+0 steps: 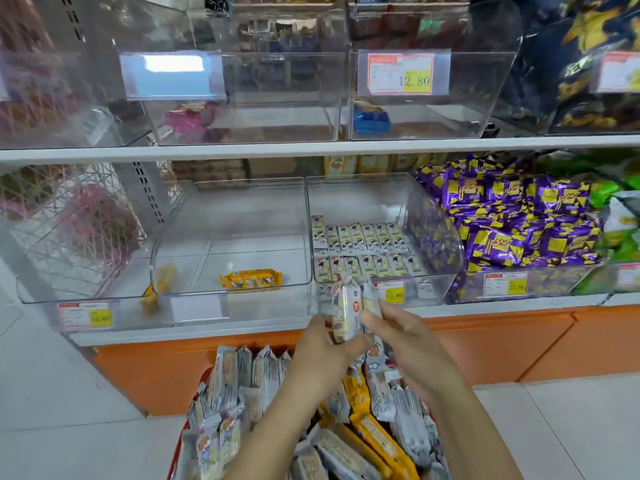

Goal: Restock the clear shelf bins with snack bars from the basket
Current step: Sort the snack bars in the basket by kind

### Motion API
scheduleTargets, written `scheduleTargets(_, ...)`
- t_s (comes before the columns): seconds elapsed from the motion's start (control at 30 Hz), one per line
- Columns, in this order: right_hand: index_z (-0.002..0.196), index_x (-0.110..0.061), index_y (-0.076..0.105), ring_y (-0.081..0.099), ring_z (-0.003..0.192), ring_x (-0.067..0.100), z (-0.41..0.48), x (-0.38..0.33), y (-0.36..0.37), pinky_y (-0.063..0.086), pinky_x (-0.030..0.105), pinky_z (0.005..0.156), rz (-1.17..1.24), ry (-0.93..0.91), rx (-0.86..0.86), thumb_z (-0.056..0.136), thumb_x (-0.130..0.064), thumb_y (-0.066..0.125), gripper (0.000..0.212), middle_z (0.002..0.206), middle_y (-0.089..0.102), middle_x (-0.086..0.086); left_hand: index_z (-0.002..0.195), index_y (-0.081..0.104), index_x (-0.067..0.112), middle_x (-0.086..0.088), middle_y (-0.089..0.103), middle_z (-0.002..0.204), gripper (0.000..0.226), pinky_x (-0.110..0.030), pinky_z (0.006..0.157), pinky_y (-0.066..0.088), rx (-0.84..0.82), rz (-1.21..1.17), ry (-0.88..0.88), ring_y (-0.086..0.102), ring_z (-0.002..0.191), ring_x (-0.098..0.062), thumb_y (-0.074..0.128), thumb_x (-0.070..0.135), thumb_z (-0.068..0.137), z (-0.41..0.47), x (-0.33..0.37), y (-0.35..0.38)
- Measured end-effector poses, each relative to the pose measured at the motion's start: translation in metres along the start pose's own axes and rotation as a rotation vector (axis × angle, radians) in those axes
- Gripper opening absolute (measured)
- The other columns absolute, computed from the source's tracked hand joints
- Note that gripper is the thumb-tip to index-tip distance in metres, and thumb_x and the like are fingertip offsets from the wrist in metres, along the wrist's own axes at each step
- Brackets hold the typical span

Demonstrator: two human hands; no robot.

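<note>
Restocking in progress: a person's left hand (323, 344) and right hand (407, 344) curl round a small bunch of white-wrapped snack bars (346, 311), held upright just in front of a clear shelf bin (356, 199) lined with rows of similar bars. The neighbouring bin (249, 216) to its left holds a single yellow bar (250, 279). Nearest the camera, a red basket (178, 448) is heaped with white and yellow bars. A price tag (401, 73) on an upper bin reads 12.80; the lower tags are too blurred to read. Purple-and-yellow packets (502, 220) fill the bin at right.
</note>
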State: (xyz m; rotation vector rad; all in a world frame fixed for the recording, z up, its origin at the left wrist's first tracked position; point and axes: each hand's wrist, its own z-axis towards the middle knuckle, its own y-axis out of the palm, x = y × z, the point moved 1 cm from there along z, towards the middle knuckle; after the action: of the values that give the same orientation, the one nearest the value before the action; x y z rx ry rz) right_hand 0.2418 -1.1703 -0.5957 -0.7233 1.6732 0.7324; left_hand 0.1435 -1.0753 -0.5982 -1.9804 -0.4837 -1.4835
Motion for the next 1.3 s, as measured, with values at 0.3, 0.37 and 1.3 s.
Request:
scheduleTargets(0.3,0.099,-0.022,0.067,0.064,0.109,0.02,0.02,-0.007,-0.017,0.045,0.045,0.101,0.275,-0.051,0.282,0.08,-0.02,0.071,0.019,0.109,0.072,0.002,0.119,0.055,0.031,0.013,0.054,0.126,0.042,-0.029,0.099,0.04,-0.022,-0.121,-0.007,0.049,0.115,-0.002,0.039,0.057,0.09,0.019,0.02,0.006)
scheduleTargets(0.37,0.107,-0.021,0.066,0.063,0.11,0.02,0.022,-0.007,-0.018,0.045,0.047,0.102,0.305,-0.067,0.333,0.079,-0.023,0.072,0.029,0.112,0.071,0.003,0.082,0.05,0.036,0.023,0.05,0.088,0.015,-0.015,0.077,0.039,-0.065,-0.181,-0.005,0.048,0.083,0.008,0.046,0.035,0.097,0.019,0.026,0.007)
scheduleTargets(1.3,0.098,-0.013,0.051,0.064,0.082,0.014,0.103,-0.12,-0.052,0.051,0.031,0.08,-0.468,-0.074,0.011,0.066,-0.01,0.084,0.046,0.09,0.066,0.005,0.111,0.063,0.013,-0.007,0.071,0.108,0.032,-0.039,0.09,0.054,-0.244,-0.441,-0.01,0.068,0.1,-0.018,0.07,0.008,0.08,0.075,0.049,0.008)
